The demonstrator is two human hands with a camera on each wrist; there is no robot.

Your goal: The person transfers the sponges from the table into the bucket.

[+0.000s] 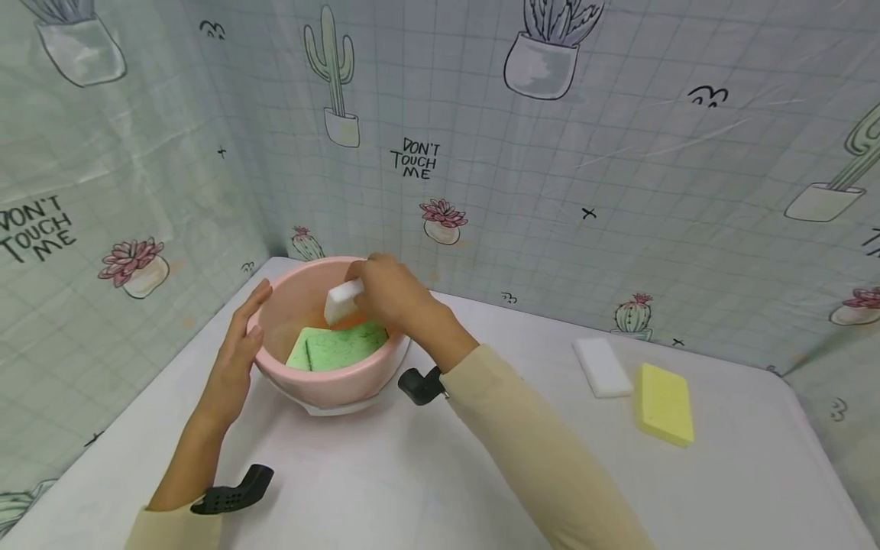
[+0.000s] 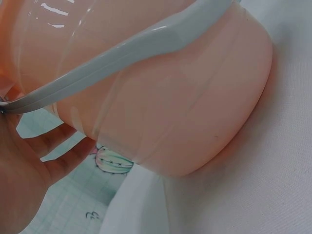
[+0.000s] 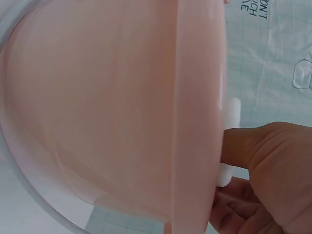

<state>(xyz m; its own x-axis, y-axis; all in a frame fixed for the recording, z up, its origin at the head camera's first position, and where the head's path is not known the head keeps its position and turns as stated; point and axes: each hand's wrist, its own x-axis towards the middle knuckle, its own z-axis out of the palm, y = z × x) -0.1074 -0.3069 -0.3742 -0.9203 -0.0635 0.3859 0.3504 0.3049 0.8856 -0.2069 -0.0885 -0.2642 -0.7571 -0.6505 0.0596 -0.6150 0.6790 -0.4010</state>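
Observation:
A pink bucket (image 1: 330, 386) with a white handle (image 2: 141, 46) stands at the back left of the table. My left hand (image 1: 237, 359) rests against its left side, fingers fairly straight and thumb at the rim. My right hand (image 1: 395, 294) is over the bucket's mouth, pinching a white sponge (image 1: 341, 303) between thumb and fingers. Below that sponge, green sponges (image 1: 347, 347) lie inside the bucket. In the right wrist view the bucket wall hides part of the white sponge and the fingertips.
To the right on the white table (image 1: 481, 458) lie another white sponge (image 1: 603, 368) and a yellow sponge (image 1: 664, 405), side by side. A cactus-print curtain (image 1: 481, 176) hangs close behind the bucket and along the left.

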